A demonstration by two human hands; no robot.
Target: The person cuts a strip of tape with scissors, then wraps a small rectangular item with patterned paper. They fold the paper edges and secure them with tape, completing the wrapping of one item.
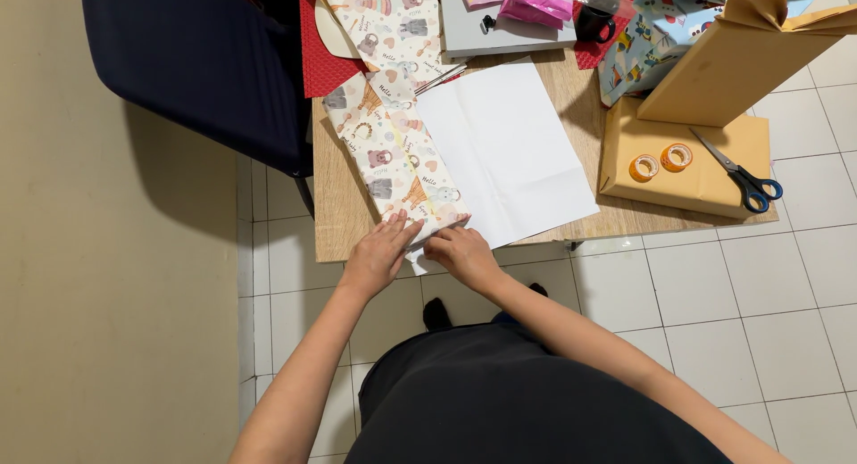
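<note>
White floor tiles surround the wooden table (339, 216), whose near edge your hands meet. Your left hand (377, 254) lies flat, fingers together, on the near end of the patterned parcel (393, 156). Your right hand (461, 252), at its 3 o'clock, pinches the paper's (509, 147) folded corner there. Scissors (743, 177) and two tape rolls (659, 162) lie on a brown box (692, 186) at 2 o'clock, well apart.
</note>
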